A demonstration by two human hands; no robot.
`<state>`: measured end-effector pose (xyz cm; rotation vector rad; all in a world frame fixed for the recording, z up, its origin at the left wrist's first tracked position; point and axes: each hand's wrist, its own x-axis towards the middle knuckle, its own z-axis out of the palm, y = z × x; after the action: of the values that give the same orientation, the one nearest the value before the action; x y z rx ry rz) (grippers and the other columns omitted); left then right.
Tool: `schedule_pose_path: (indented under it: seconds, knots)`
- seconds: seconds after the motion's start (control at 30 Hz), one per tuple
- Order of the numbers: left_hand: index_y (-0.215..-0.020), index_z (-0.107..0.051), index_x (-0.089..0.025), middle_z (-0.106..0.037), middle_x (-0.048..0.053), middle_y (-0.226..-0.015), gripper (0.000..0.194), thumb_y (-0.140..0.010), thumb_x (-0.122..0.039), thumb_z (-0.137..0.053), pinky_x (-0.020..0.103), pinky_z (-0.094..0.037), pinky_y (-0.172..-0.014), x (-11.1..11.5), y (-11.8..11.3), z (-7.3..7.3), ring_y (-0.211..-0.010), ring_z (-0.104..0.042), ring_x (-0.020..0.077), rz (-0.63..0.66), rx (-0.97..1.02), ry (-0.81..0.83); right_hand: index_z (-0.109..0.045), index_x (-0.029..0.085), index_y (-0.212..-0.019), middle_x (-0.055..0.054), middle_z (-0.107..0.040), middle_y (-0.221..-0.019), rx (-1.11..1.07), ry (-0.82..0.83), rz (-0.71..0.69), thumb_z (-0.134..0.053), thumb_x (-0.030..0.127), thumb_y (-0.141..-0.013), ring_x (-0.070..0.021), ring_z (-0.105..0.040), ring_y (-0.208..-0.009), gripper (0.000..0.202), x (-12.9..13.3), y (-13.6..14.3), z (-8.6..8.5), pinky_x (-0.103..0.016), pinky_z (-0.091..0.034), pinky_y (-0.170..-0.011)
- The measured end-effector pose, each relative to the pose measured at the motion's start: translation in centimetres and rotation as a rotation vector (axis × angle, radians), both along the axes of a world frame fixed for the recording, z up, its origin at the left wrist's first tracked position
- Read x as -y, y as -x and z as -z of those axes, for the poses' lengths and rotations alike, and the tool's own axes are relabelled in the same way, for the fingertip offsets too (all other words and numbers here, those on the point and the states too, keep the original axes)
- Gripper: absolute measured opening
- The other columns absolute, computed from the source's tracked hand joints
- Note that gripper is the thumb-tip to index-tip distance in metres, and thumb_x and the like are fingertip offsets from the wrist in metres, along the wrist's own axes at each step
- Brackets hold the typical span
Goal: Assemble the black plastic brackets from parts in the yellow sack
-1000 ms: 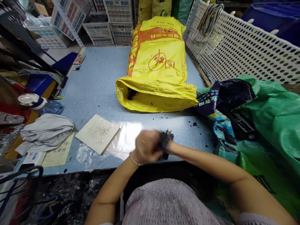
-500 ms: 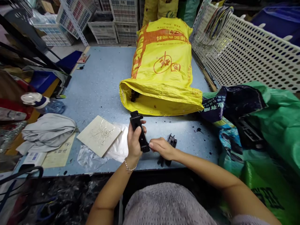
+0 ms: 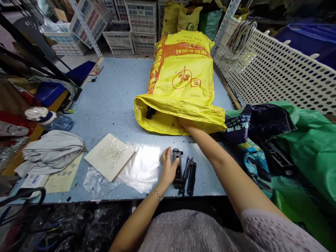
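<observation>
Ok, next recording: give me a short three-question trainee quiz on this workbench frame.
1. True or false: the right hand is inside the mouth of the yellow woven sack.
2. What does the left hand rest on? A) black plastic part B) grey cloth C) water bottle
3. Fill in: the clear plastic bag lies between the black plastic parts and the square ___.

Key: 1 true; 2 A; 3 tile.

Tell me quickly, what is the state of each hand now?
Left hand: open, resting on a black plastic part on the table.
Right hand: inside the yellow sack, hidden; cannot be told.
</observation>
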<state>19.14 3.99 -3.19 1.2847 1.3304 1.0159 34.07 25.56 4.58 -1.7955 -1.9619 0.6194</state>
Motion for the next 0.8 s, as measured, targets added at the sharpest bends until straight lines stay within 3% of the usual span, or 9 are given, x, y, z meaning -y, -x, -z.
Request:
schedule_pose_path:
  seconds: [0.1, 0.2, 0.27, 0.33, 0.4, 0.5, 0.63, 0.73, 0.8]
  knots:
    - [-0.140, -0.045, -0.025, -0.041, 0.014, -0.147, 0.058, -0.089, -0.048, -0.060, 0.047, -0.030, -0.116, -2.5, 2.0, -1.2, -0.139, -0.039, 0.0270, -0.036, 0.221, 0.067, -0.060, 0.010, -0.117, -0.016, -0.067, -0.110, -0.027, 0.083, 0.041, -0.048, 0.035, -0.098, -0.0273, -0.062, -0.099, 0.033, 3.8, 0.2, 0.9, -0.041, -0.047, -0.089]
    - [-0.141, -0.039, -0.028, -0.046, 0.012, -0.147, 0.064, -0.087, -0.055, -0.060, 0.042, -0.036, -0.112, -5.1, 2.8, -2.8, -0.134, -0.047, 0.0226, -0.091, 0.585, 0.134, -0.053, 0.014, -0.123, -0.012, -0.067, -0.106, -0.165, 0.100, 0.012, -0.054, 0.038, -0.094, -0.0253, -0.063, -0.094, 0.038, 11.2, 1.1, 1.9, -0.038, -0.048, -0.083]
    - [-0.140, -0.039, -0.030, -0.054, 0.011, -0.140, 0.063, -0.087, -0.055, -0.060, 0.042, -0.042, -0.108, -5.8, 2.7, -3.9, -0.127, -0.055, 0.0215, -0.087, 0.760, 0.135, -0.047, 0.018, -0.128, -0.012, -0.064, -0.111, -0.279, 0.044, -0.068, -0.059, 0.039, -0.090, -0.0246, -0.061, -0.097, 0.045, 16.0, 1.9, 2.2, -0.037, -0.047, -0.084]
    - [-0.138, -0.042, -0.028, -0.062, 0.010, -0.129, 0.060, -0.086, -0.050, -0.064, 0.042, -0.048, -0.102, -5.6, 2.6, -5.0, -0.117, -0.062, 0.0223, -0.035, 0.821, 0.140, -0.043, 0.020, -0.128, -0.007, -0.064, -0.099, -0.437, 0.146, -0.091, -0.063, 0.042, -0.088, -0.0209, -0.062, -0.084, 0.050, 19.3, 2.4, 2.2, -0.034, -0.048, -0.075]
    - [-0.137, -0.045, -0.027, -0.064, 0.010, -0.125, 0.059, -0.085, -0.045, -0.067, 0.044, -0.050, -0.099, -4.7, 2.9, -6.1, -0.115, -0.063, 0.0243, 0.039, 0.821, 0.140, -0.043, 0.022, -0.123, -0.003, -0.063, -0.092, -0.636, 0.268, -0.111, -0.067, 0.044, -0.084, -0.0172, -0.060, -0.075, 0.051, 20.7, 2.5, 2.0, -0.030, -0.048, -0.068]
    - [-0.136, -0.046, -0.026, -0.057, 0.013, -0.136, 0.065, -0.081, -0.054, -0.067, 0.048, -0.048, -0.103, -3.5, 3.8, -7.8, -0.127, -0.055, 0.0295, 0.173, 0.841, 0.078, -0.046, 0.021, -0.115, -0.002, -0.062, -0.086, -1.014, 0.487, -0.201, -0.070, 0.049, -0.082, -0.0139, -0.057, -0.067, 0.049, 21.1, 2.8, 1.4, -0.026, -0.045, -0.060]
    - [-0.135, -0.046, -0.028, -0.054, 0.014, -0.140, 0.079, -0.069, -0.062, -0.074, 0.052, -0.046, -0.105, -2.7, 4.9, -9.3, -0.127, -0.054, 0.0333, 0.333, 0.848, 0.050, -0.049, 0.018, -0.106, 0.000, -0.058, -0.066, -1.478, 0.934, -0.334, -0.052, 0.064, -0.087, -0.0109, -0.047, -0.050, 0.051, 22.2, 4.4, 1.6, -0.021, -0.036, -0.045]
    - [-0.127, -0.053, -0.025, -0.065, 0.014, -0.117, 0.071, -0.070, -0.063, -0.071, 0.044, -0.057, -0.083, -2.2, 5.7, -9.6, -0.097, -0.069, 0.0287, 0.345, 0.785, 0.118, -0.054, 0.014, -0.104, -0.004, -0.061, -0.067, -1.403, 1.155, -0.442, -0.041, 0.067, -0.090, -0.0130, -0.052, -0.051, 0.056, 23.0, 5.1, 1.9, -0.023, -0.041, -0.046]
    - [-0.129, -0.053, -0.024, -0.068, 0.011, -0.104, 0.064, -0.077, -0.057, -0.068, 0.038, -0.058, -0.073, -1.9, 6.1, -9.7, -0.082, -0.069, 0.0232, 0.285, 0.695, 0.120, -0.057, 0.012, -0.100, -0.009, -0.065, -0.076, -1.184, 1.124, -0.465, -0.040, 0.065, -0.092, -0.0158, -0.059, -0.059, 0.055, 22.5, 4.6, 1.4, -0.028, -0.048, -0.054]
